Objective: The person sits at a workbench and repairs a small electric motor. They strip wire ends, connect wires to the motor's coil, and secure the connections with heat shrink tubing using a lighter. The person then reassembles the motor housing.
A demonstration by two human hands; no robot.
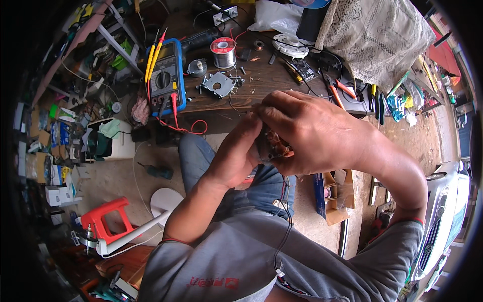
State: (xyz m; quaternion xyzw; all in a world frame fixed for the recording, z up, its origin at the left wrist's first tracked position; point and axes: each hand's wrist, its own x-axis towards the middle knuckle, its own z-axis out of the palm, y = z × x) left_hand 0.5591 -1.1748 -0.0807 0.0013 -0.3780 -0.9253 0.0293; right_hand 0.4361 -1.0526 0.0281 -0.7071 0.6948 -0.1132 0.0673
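Both of my hands are held up in front of my lap, close together around a small motor stator with copper windings (275, 144). My left hand (236, 148) closes on it from the left, the thumb near its top. My right hand (307, 128) curls over its far and right side, fingers bent and thumb underneath. Most of the stator is covered by my fingers; the coppery coils and a bit of its rim show between the hands. Beyond them on the bench lie a square grey metal plate (219, 85) and a round metal motor cover (197, 67).
The dark wooden bench (256, 90) carries a blue multimeter (166, 78) with probes, a solder spool (224, 54), red-handled pliers (334, 93) and a cloth-covered object (372, 43). A white bin (121, 143), a fan-like white stand (166, 204) and a cardboard box (334, 196) stand below.
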